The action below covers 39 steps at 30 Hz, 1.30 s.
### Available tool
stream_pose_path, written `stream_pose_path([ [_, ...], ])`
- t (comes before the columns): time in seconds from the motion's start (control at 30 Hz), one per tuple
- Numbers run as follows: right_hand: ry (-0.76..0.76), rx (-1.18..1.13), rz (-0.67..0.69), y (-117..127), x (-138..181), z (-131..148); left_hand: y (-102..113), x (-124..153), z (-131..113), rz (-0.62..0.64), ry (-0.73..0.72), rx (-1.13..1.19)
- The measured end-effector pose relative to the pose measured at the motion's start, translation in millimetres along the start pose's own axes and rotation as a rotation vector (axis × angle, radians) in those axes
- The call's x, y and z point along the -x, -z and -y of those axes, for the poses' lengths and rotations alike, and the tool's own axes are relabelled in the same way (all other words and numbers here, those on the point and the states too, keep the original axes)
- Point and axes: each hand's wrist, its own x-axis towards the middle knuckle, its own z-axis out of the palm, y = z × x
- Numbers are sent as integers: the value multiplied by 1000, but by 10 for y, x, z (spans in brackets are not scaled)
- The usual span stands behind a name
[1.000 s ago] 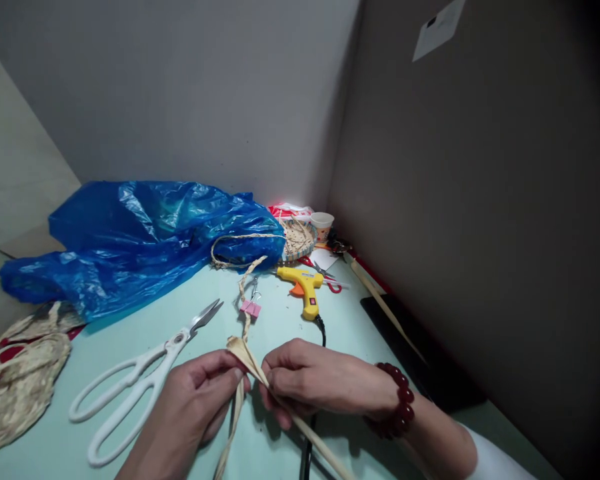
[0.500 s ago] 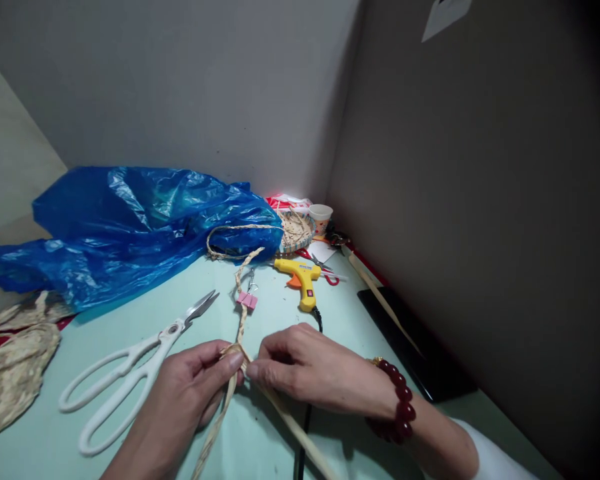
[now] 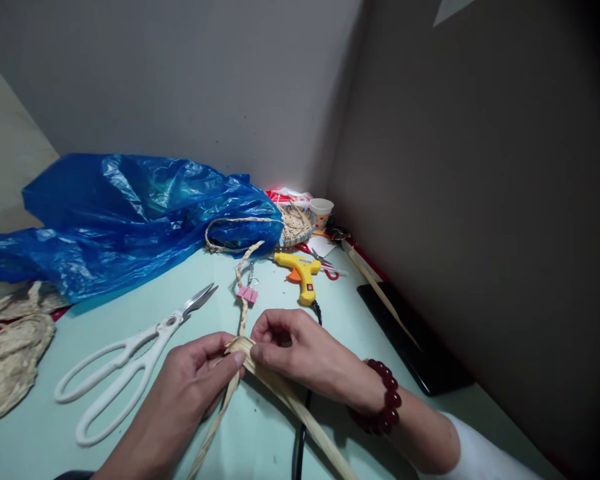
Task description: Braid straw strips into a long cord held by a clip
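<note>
A pale braid (image 3: 243,321) of dried plant fibre runs away from me up the table, with a pink binder clip (image 3: 247,294) on it. At its near end, my left hand (image 3: 205,373) pinches the strands between thumb and fingers. My right hand (image 3: 295,353), wearing a dark red bead bracelet, is closed on a wide, flat fibre strip (image 3: 290,400) that slants down to the lower right. A thinner twisted strand (image 3: 214,433) hangs from below the left hand toward the bottom edge. Some fingertips are hidden behind the strips.
White-handled scissors (image 3: 140,353) lie left of my hands. A yellow glue gun (image 3: 305,273) lies beyond them, its black cord passing beneath my right hand. A blue plastic bag (image 3: 130,220), woven piece (image 3: 15,360), paper cup (image 3: 321,212) and black tablet-like slab (image 3: 415,340) surround the workspace.
The wide strip now lies flatter and spread across the braid's near end. My right hand has shifted slightly up and left, while my left hand stays nearly in place. The view has tilted slightly.
</note>
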Motion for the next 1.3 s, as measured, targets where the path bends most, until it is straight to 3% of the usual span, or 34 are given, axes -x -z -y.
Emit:
stream_pose_path([
  [0.5,21,196,-89,-96,11,-27,19,-52,40,-2,-107,-202],
  [0.8,-38,131,-111,-191,-1,-56,26,-75,43,-22,-176,-265],
  [1.3,36,133,-183,-278,28,-61,32,-71,94,-41,-223,-294],
])
